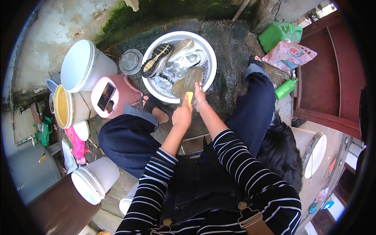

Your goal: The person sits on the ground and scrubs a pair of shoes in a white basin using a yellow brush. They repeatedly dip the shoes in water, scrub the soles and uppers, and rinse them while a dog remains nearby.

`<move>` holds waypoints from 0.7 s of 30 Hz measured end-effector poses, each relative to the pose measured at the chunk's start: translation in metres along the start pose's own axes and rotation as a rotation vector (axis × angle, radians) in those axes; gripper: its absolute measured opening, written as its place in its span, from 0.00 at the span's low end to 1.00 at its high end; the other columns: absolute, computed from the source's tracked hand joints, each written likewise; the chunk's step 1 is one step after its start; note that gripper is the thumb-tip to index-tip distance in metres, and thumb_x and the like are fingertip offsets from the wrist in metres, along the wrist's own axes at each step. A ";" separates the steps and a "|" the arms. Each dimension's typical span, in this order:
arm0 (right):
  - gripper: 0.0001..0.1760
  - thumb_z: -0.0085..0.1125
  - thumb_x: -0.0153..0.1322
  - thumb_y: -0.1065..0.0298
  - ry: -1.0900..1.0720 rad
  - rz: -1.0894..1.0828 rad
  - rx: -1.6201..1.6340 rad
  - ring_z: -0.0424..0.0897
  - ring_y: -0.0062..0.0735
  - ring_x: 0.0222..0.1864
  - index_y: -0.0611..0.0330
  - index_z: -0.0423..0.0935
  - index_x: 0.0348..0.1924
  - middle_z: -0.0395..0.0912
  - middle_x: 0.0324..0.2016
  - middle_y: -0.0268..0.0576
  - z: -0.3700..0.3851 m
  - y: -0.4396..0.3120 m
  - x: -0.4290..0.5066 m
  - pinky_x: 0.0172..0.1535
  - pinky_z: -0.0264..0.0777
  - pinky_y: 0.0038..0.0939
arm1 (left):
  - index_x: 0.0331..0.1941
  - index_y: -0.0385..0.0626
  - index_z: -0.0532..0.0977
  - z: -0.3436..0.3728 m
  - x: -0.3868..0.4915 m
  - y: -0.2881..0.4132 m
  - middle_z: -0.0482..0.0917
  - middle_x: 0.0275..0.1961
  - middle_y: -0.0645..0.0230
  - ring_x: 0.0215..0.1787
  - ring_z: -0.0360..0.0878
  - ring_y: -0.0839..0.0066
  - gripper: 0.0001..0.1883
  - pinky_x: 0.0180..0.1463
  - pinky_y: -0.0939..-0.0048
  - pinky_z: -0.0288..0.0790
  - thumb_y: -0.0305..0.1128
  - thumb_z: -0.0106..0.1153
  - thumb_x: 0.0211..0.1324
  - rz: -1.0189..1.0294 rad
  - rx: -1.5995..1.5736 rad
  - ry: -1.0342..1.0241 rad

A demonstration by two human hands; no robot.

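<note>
Before me on the wet ground stands a white basin (212, 50) of sudsy water. My left hand (182, 114) grips a yellow-handled tool (190, 97), apparently a brush, whose working end is hard to see. My right hand (200, 94) holds the near end of a shoe (193, 78), its greyish sole turned up, over the basin's near rim. Another sole (177, 87) lies beside it, lower in the basin. Farther back are a shoe with a black and gold sole (157, 60), a shoe with a beige sole (182, 48) and a white shoe (192, 59), partly in the suds.
A phone (106, 96) rests on a pink plastic container (122, 94), left, near lidded buckets (77, 66). A round drain cover (131, 61) is beside the basin. At right are a green jug (279, 35), a pink bag (289, 55), a green bottle (285, 89) and a black-furred animal (280, 147).
</note>
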State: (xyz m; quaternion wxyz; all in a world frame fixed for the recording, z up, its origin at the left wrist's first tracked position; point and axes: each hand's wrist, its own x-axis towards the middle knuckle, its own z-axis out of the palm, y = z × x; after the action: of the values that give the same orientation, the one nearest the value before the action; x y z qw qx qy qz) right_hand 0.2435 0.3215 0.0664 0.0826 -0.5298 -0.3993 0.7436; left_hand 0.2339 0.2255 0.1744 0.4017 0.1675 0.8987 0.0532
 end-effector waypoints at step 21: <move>0.26 0.68 0.59 0.64 0.004 -0.162 -0.313 0.77 0.34 0.41 0.64 0.67 0.45 0.76 0.39 0.45 -0.045 0.015 0.027 0.44 0.71 0.33 | 0.68 0.61 0.50 0.011 0.058 -0.005 0.80 0.31 0.46 0.33 0.80 0.48 0.31 0.39 0.50 0.73 0.46 0.45 0.62 0.204 0.046 0.162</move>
State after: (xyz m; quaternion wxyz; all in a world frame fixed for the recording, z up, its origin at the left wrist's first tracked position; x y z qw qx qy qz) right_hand 0.2752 0.3491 0.0308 0.0594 -0.5039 -0.5513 0.6623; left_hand 0.2050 0.2406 0.1253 0.3163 0.2623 0.9076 0.0863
